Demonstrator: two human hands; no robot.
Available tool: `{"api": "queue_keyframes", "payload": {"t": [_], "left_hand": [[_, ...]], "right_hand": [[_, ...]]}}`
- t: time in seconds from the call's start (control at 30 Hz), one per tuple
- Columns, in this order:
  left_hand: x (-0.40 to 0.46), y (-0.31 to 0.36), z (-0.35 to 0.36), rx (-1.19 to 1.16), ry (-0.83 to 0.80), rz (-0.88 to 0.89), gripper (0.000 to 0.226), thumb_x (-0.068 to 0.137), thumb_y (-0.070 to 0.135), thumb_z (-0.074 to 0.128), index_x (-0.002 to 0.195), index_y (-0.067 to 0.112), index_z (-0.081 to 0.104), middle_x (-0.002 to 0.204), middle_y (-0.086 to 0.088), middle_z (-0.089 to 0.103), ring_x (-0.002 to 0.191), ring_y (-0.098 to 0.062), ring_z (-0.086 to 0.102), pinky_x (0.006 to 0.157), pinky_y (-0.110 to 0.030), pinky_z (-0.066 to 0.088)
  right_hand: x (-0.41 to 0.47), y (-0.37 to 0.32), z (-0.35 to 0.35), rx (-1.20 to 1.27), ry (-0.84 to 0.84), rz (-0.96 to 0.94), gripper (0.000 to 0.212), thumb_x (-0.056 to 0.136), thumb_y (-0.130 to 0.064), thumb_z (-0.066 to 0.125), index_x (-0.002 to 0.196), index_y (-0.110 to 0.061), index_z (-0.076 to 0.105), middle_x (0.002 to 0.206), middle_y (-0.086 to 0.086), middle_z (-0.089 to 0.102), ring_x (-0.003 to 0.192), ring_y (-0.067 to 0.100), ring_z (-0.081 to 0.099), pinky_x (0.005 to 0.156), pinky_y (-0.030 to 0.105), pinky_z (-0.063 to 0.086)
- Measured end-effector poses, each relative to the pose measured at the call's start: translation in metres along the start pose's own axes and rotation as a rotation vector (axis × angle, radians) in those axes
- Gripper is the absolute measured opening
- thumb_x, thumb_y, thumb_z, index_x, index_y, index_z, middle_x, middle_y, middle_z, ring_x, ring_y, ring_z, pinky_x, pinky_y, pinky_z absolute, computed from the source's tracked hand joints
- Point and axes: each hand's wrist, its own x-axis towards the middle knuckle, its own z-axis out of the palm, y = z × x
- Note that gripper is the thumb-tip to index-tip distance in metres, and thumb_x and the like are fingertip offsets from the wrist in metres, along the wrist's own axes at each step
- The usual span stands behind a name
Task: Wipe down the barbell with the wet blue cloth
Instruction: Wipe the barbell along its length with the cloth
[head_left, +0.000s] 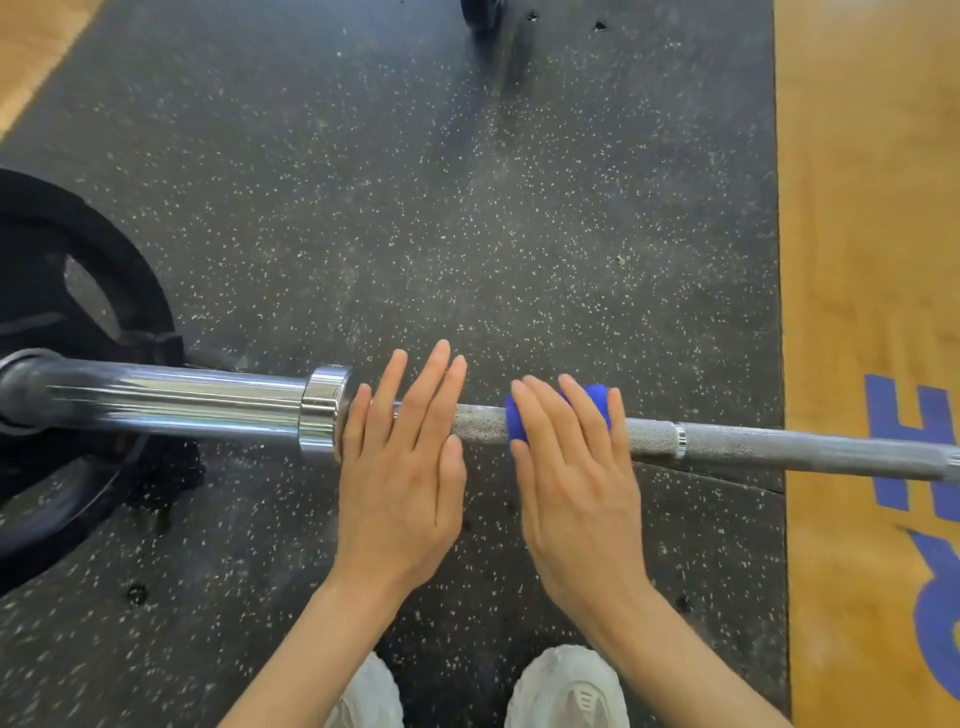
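Hands flat: right hand (576, 467) presses blue cloth (519, 423) onto barbell (727, 447); left hand (405, 457) beside.

Bare shaft (753, 447) rightward; collar (324, 410) leftward.

The cloth (558, 415) lies under the right hand (576, 467) on the barbell (727, 447); the left hand (402, 462) rests beside it, the plate (78, 322) farther left.
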Motion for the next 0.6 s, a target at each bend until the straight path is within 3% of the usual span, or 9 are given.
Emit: {"api": "queue_keyframes", "payload": {"t": [0.07, 0.17, 0.3, 0.47, 0.6], "left_hand": [[-0.001, 0.000, 0.000, 0.002, 0.009, -0.006, 0.055, 0.103, 0.024, 0.028, 0.155, 0.012, 0.039, 0.164, 0.001, 0.032, 0.155, -0.021, 0.016, 0.126, -0.034, 0.000], [-0.003, -0.001, -0.002, 0.003, -0.006, -0.012, 0.056, 0.103, 0.023, 0.027, 0.157, 0.012, 0.036, 0.165, 0.001, 0.030, 0.156, -0.019, 0.014, 0.127, -0.033, -0.001], [-0.003, 0.001, -0.004, 0.028, -0.020, -0.015, 0.056, 0.103, 0.023, 0.026, 0.158, 0.012, 0.034, 0.165, 0.001, 0.029, 0.156, -0.020, 0.014, 0.127, -0.035, 0.002], [-0.005, -0.003, -0.015, 0.027, -0.097, 0.011, 0.058, 0.104, 0.026, 0.022, 0.159, 0.012, 0.028, 0.168, 0.001, 0.020, 0.157, -0.019, 0.008, 0.127, -0.033, 0.000], [-0.006, -0.005, -0.020, 0.094, -0.140, 0.085, 0.058, 0.104, 0.026, 0.024, 0.160, 0.009, 0.027, 0.168, -0.001, 0.021, 0.156, -0.020, 0.012, 0.127, -0.034, 0.002]], "right_hand": [[0.004, -0.022, 0.013, 0.055, -0.001, -0.055, 0.041, 0.108, -0.021, 0.035, 0.142, -0.007, 0.054, 0.144, 0.006, 0.056, 0.140, 0.030, 0.045, 0.125, 0.047, 0.017], [0.003, -0.002, 0.009, 0.026, 0.021, -0.160, 0.043, 0.110, -0.024, 0.032, 0.142, -0.008, 0.055, 0.144, 0.006, 0.056, 0.138, 0.030, 0.048, 0.124, 0.047, 0.021], [-0.001, -0.004, 0.004, 0.032, 0.022, -0.047, 0.042, 0.107, -0.020, 0.035, 0.144, -0.008, 0.053, 0.146, 0.006, 0.054, 0.141, 0.030, 0.044, 0.125, 0.045, 0.015], [0.004, 0.004, 0.006, 0.035, 0.009, -0.135, 0.042, 0.108, -0.025, 0.036, 0.141, -0.009, 0.055, 0.142, 0.006, 0.058, 0.137, 0.030, 0.048, 0.125, 0.046, 0.018], [0.000, -0.006, 0.000, 0.032, 0.028, -0.001, 0.041, 0.108, -0.023, 0.034, 0.139, -0.008, 0.056, 0.140, 0.005, 0.058, 0.139, 0.031, 0.046, 0.125, 0.046, 0.014]]}}
